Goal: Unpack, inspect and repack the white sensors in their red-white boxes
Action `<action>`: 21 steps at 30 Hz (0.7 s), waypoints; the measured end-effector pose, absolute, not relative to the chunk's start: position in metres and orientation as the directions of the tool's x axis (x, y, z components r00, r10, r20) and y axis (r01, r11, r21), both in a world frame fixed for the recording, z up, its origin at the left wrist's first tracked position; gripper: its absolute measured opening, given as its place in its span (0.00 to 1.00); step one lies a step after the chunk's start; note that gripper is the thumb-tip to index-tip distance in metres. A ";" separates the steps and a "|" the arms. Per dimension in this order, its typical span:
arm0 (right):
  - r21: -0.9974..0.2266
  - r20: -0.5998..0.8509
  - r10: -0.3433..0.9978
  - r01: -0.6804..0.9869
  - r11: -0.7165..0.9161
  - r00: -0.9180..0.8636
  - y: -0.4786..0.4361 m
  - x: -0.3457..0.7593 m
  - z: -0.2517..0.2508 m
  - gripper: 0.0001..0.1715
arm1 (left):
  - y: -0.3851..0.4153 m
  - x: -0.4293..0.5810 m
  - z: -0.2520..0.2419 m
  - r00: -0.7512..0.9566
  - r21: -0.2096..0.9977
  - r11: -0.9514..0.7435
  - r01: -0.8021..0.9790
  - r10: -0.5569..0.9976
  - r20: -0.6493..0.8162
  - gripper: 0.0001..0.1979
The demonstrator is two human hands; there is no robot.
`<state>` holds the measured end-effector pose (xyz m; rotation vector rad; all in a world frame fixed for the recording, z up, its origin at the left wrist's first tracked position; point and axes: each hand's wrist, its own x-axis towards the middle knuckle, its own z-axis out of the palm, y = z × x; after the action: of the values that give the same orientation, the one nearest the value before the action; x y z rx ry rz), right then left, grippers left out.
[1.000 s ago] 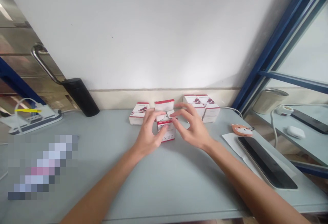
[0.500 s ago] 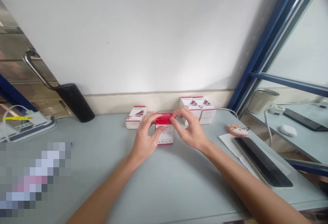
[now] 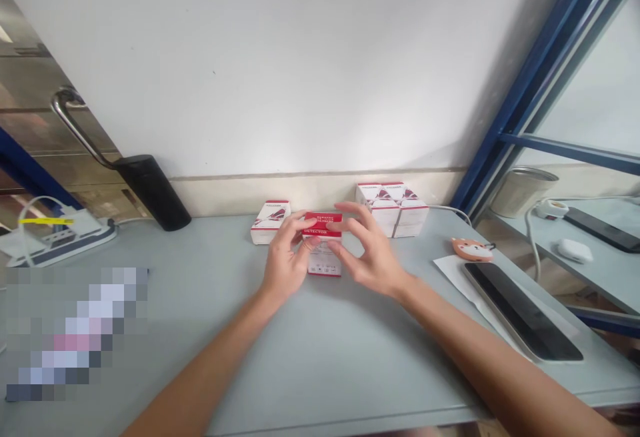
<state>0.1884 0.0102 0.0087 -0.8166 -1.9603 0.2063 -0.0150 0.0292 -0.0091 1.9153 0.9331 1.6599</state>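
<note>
A white box with a red top, printed DETECTOR [image 3: 323, 243], stands in the middle of the grey-blue table [image 3: 320, 370]. The fingers of my left hand [image 3: 285, 253] curl against its left side and front corner. My right hand [image 3: 370, 250] hovers at its right side with the fingers spread, the fingertips close to the red band. Just behind, a similar small box [image 3: 270, 222] lies to the left, and a pair of white-and-red boxes [image 3: 393, 210] stands to the right.
A black cylindrical flask [image 3: 153, 193] stands at the back left, near a white power strip [image 3: 60, 240]. On the right lie a dark phone [image 3: 520, 310] on white paper [image 3: 450, 270] and an orange fox-shaped case [image 3: 471, 249]. A blurred patch [image 3: 75, 330] covers the table's left front.
The white top flap, raised a second ago, now lies shut, so the box shows its red top. My right hand has opened and drawn slightly away to the right.
</note>
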 end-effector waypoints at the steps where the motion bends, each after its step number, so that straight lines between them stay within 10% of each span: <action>1: -0.487 0.688 0.649 0.455 0.745 -0.325 0.010 0.185 0.004 0.25 | 0.031 -0.015 -0.009 -0.004 0.765 -0.629 0.138 0.772 0.636 0.10; 6: -0.701 0.401 0.821 0.441 0.561 -0.406 0.008 0.176 -0.013 0.57 | 0.045 -0.024 -0.012 -0.142 0.920 -0.392 -0.027 0.912 0.385 0.14; 13: -0.498 0.474 0.851 0.729 0.470 -0.225 0.015 0.178 -0.009 0.39 | 0.058 -0.059 -0.005 0.017 0.411 -0.421 0.809 0.714 0.700 0.13; 21: -0.244 0.530 0.653 0.641 0.728 -0.540 0.006 0.157 -0.022 0.26 | 0.063 -0.107 -0.010 0.139 0.354 -0.281 0.892 0.916 0.377 0.24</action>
<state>0.1573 0.0062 -0.0222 -0.9756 -2.3218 0.0271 -0.1065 0.0632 -0.0100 2.3369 1.8555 0.8284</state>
